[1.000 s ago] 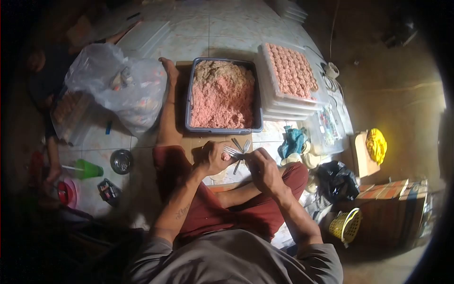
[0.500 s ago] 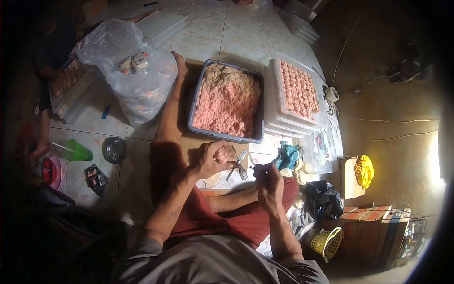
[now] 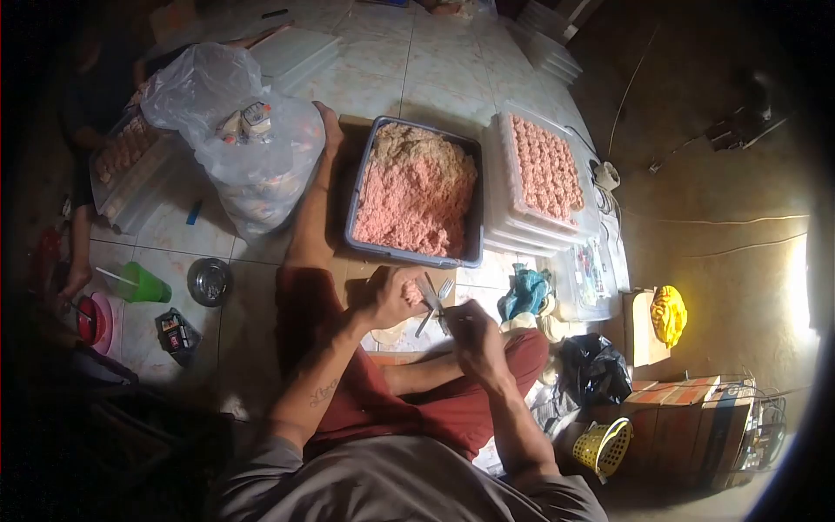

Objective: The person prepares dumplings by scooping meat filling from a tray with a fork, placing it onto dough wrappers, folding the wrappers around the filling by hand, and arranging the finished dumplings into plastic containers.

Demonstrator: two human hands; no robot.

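Note:
My left hand (image 3: 388, 297) is closed around a lump of pink minced mixture (image 3: 412, 292). My right hand (image 3: 477, 337) grips a thin, flat metal utensil (image 3: 430, 292) whose tip reaches the lump; it looks like a table knife, though its exact kind is unclear. Beneath the hands lies a fork (image 3: 444, 288) with other cutlery, partly hidden. Just beyond my hands stands a dark grey tub (image 3: 350, 209) heaped with pink and paler minced mixture (image 3: 409, 200).
To the right, stacked clear plastic trays (image 3: 522, 233) hold rows of pink shaped pieces (image 3: 546, 165). A large plastic bag (image 3: 261, 174) stands left, near a green cup (image 3: 148, 283) and a glass ashtray (image 3: 210, 282). A yellow basket (image 3: 602, 445) sits lower right. Another person's hand (image 3: 76, 278) shows far left.
My right hand has moved left, bringing the utensil to the lump in my left hand. My left hand has turned slightly, so less of the lump's top shows.

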